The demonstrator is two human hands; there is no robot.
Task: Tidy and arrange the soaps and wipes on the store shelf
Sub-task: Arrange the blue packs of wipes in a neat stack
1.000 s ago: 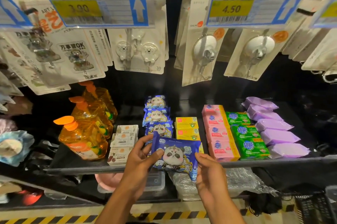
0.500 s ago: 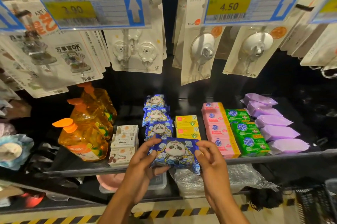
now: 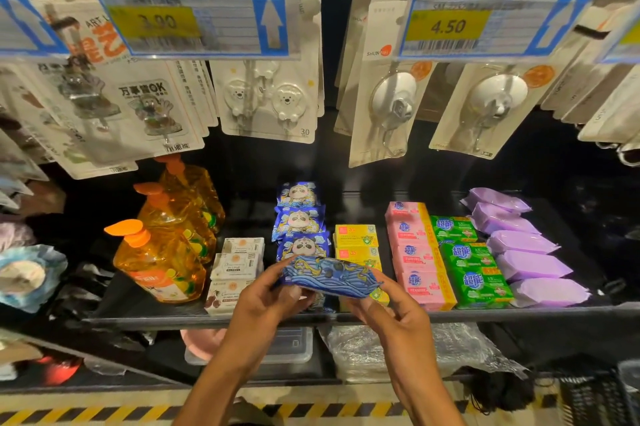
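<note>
A blue panda wipes pack [image 3: 329, 275] is held flat between both hands, just above the front of the dark shelf [image 3: 485, 314]. My left hand [image 3: 270, 301] grips its left end and my right hand [image 3: 391, 307] pinches its right end. Behind it a row of three matching panda packs [image 3: 300, 223] runs toward the back. Yellow soap boxes [image 3: 356, 242] sit to the right, then pink soap bars [image 3: 415, 255], green soap bars [image 3: 474, 262] and purple wipes packs [image 3: 526, 245]. White soap boxes [image 3: 239, 266] lie to the left.
Orange pump bottles [image 3: 166, 245] stand at the shelf's left. Carded hooks [image 3: 266, 96] and price tags [image 3: 450, 23] hang overhead. A lower shelf holds a plastic-wrapped bundle [image 3: 381, 349] and a clear box [image 3: 291, 346]. Striped tape [image 3: 104, 415] marks the floor.
The panda pack has tilted from facing me to lying flat, and both hands have carried it up and forward over the shelf's front edge.
</note>
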